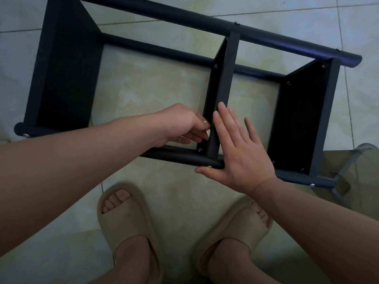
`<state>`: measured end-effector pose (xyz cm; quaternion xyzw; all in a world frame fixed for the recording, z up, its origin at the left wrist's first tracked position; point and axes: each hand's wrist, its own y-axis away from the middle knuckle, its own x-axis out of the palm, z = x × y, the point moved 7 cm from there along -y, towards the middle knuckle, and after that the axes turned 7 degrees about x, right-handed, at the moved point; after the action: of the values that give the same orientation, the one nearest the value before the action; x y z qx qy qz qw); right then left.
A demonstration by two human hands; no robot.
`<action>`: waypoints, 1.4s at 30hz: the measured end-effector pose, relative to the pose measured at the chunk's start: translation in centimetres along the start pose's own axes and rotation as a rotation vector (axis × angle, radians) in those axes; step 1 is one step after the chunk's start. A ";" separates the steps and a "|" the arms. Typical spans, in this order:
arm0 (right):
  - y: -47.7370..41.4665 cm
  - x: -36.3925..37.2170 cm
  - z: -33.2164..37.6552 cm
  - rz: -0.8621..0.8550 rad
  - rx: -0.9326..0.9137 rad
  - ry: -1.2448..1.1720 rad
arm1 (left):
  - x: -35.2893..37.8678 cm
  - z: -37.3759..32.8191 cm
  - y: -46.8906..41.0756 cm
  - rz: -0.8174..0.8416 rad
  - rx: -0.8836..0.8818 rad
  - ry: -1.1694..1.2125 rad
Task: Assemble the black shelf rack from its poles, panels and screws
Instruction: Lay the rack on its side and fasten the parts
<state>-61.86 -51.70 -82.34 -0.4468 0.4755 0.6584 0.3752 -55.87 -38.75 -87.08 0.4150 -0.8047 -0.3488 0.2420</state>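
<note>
Three flat black panels sit between round matte black poles, forming the shelf rack (230, 58), which lies on its side on the floor (153, 89) just ahead of the person's feet. The left panel (67, 78) and right panel (297, 119) show broad, dull faces, while the middle panel (222, 85) turns its thin straight edge upward. Small silver screws dot the joints, among them one (236, 23) on the far pole (184, 19) and another (209, 166) on the near pole (174, 157).

The right hand (235, 148) has an open grip: its palm lies on the near pole and its straight fingers lie along the middle panel's edge. The left hand (180, 124) curls its fingers against that panel's left face. A small white bit shows at its fingertips, and whether the grip holds anything cannot be told.

The floor is glossy pale tile with cloudy beige marbling and thin grout lines. It shows bare through the rack's two bays and around its rounded pole ends. Two soft beige slippers (123, 222) stand close below the near pole. A translucent object (367, 154) touches the rack's right end.
</note>
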 end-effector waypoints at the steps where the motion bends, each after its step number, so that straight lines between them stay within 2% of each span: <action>1: 0.0 0.0 0.0 -0.001 0.000 -0.003 | -0.1 -0.1 0.0 -0.008 -0.002 0.009; 11: 0.0 0.0 0.0 -0.026 -0.001 -0.009 | 0.3 0.2 0.1 0.014 -0.012 0.027; 25: 0.0 -0.1 0.0 -0.034 -0.005 -0.002 | -0.4 0.3 0.4 0.118 0.026 -0.104; 35: 0.0 0.0 0.0 -0.027 -0.002 0.008 | -0.9 1.0 1.5 0.284 0.054 -0.278; 42: 0.1 0.1 0.0 -0.022 -0.002 0.001 | -0.4 1.0 1.6 0.333 0.105 -0.448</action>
<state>-61.93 -51.73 -82.39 -0.4526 0.4701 0.6544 0.3821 -57.16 -37.39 -86.58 0.2018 -0.9122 -0.3452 0.0901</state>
